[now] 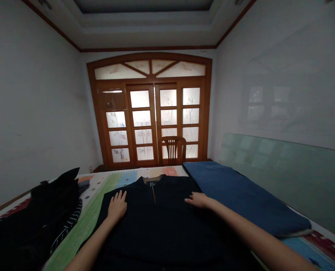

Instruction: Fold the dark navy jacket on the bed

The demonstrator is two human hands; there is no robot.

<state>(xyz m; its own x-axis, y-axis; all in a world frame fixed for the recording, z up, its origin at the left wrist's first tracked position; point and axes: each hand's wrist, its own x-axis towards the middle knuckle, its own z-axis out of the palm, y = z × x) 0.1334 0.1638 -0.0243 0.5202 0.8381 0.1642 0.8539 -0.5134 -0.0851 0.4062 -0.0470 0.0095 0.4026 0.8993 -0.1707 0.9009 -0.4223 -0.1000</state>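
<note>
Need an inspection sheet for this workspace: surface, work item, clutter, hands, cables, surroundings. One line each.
Surface: multicoloured patterned cover, partly hidden by clothing.
Work item: dark garment spread out, neck opening on the side away from the person.
Clutter: heap of dark clothing at left; blue cloth lying at right.
Hands: left hand on the garment's left side, fingers spread; right hand at its right side, grip unclear.
Cables: nothing seen.
Surroundings: wooden chair, glazed wooden doors ahead, pale green panel at right.
</note>
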